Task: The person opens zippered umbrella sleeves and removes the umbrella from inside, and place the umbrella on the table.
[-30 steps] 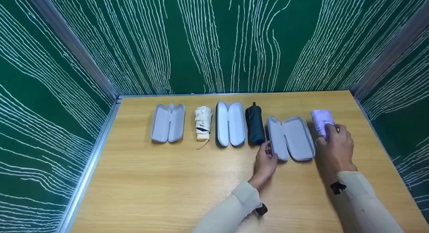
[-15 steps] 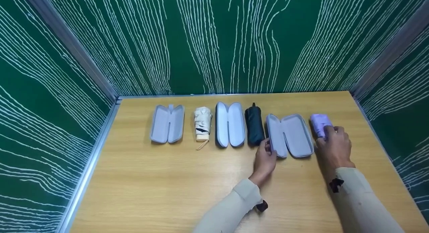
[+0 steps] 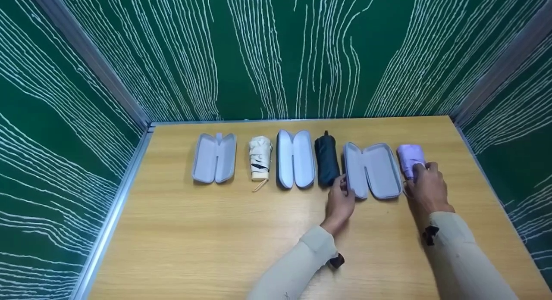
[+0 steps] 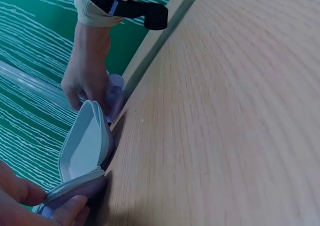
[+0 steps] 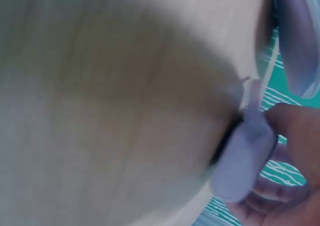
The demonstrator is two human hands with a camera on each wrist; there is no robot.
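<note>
In the head view my left hand (image 3: 340,203) pinches the left half of an open grey zip-style case (image 3: 384,173), which lies flat with its pale inside up. The left wrist view shows the thumb and fingers on that half's edge. My right hand (image 3: 431,190) grips the near end of a purple folded compact umbrella (image 3: 409,155), just right of this case. In the right wrist view the umbrella (image 5: 240,161) lies against the table, with fingers along its side. A thin wrist loop shows at its near end.
Left of the held case lie a dark folded umbrella (image 3: 327,160), a second open case (image 3: 303,160), a cream folded umbrella (image 3: 260,153) and a third open case (image 3: 225,160). Green panels (image 3: 297,54) with white lines stand behind the table (image 3: 207,244) and at both sides.
The held case has slid slightly away, toward the back of the table. My right hand and the purple umbrella have shifted a little to the left. The other cases and umbrellas stay put.
</note>
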